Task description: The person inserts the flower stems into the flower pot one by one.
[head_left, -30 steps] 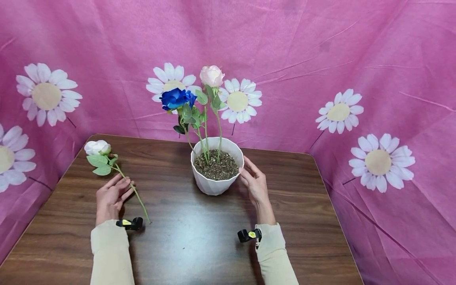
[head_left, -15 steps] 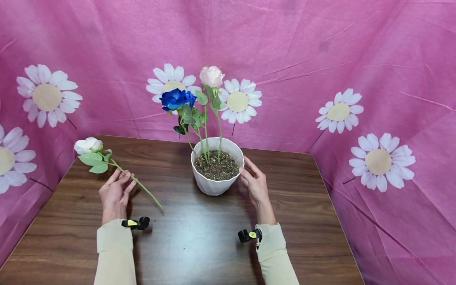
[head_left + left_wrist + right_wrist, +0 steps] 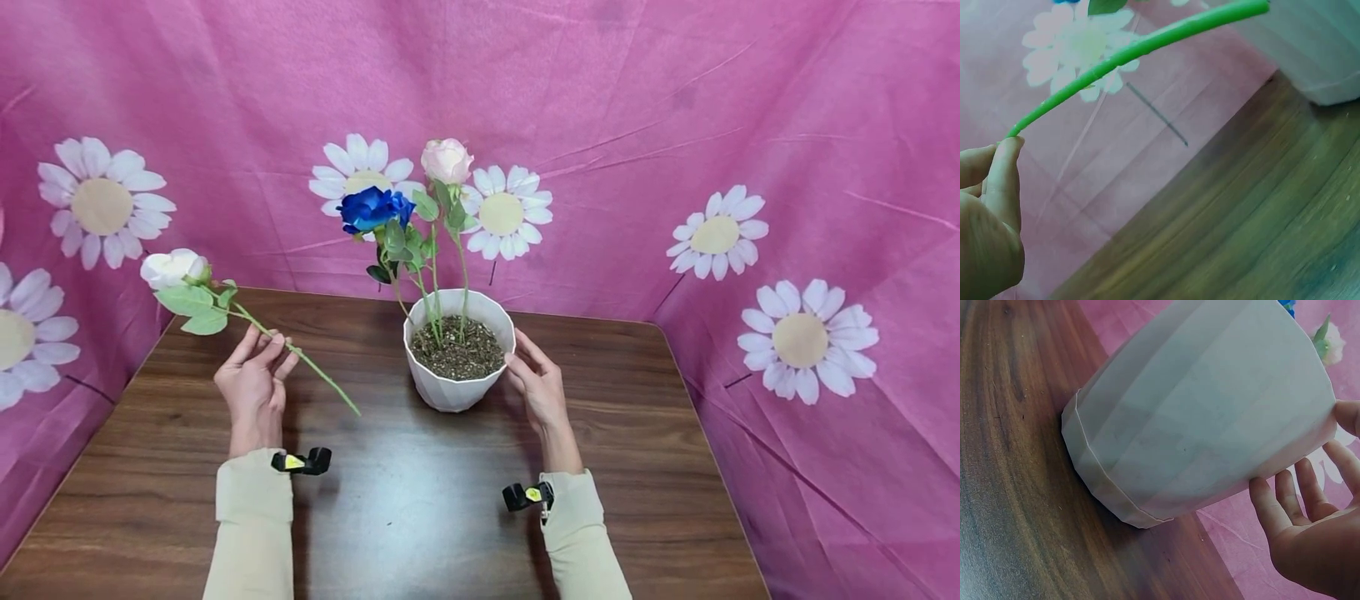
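Note:
My left hand (image 3: 253,387) pinches the green stem of an artificial white rose (image 3: 174,269) between thumb and fingers. The rose is held tilted above the table, bloom to the far left, and its bare stem end (image 3: 1235,12) points right toward the pot. A white faceted flower pot (image 3: 453,396) filled with soil (image 3: 459,354) stands upright at the table's middle. From it rise a blue rose (image 3: 372,208) and a pale pink rose (image 3: 447,161). My right hand (image 3: 538,387) rests its fingertips and thumb against the pot's right side, near the rim.
The brown wooden table (image 3: 645,467) has its back edge close behind the pot. A pink cloth (image 3: 600,100) printed with large white daisies hangs around the back and both sides. Black wrist cameras (image 3: 303,461) sit on both beige sleeves.
My left hand has moved up and slightly right with the white rose. The stem has swung so its lower end points more to the right. The right hand and pot look unmoved.

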Demonstrator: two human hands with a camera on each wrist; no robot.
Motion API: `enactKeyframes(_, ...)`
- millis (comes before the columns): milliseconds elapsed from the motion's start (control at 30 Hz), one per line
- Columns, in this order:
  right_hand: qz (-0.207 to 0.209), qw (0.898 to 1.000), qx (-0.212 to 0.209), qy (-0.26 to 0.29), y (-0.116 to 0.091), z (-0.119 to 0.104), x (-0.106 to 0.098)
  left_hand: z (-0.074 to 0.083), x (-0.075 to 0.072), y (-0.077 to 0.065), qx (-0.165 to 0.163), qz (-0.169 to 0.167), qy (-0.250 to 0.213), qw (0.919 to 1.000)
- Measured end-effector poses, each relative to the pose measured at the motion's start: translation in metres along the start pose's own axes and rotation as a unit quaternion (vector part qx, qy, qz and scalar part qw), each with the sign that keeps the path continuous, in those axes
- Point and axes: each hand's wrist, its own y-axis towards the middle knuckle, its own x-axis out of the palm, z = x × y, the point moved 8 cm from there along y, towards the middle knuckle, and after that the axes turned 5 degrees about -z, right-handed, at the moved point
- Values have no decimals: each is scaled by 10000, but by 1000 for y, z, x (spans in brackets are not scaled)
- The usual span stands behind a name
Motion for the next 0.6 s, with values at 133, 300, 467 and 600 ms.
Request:
enactKeyframes(133,27,10000,20,-44,1,0,-1,-3,13,-6,179,-195,140,9996)
enactKeyframes(300,32,10000,36,-52,0,1,-2,-7,28,-9,376,-288,108,9988)
enactKeyframes(467,62,10000,40,-37,-1,1,-1,-5,48,-13,728,-577,-8,9957)
enactKeyframes(600,61,10000,14,-68,-1,0,-1,-6,66,-17,968,-858,14,9916)
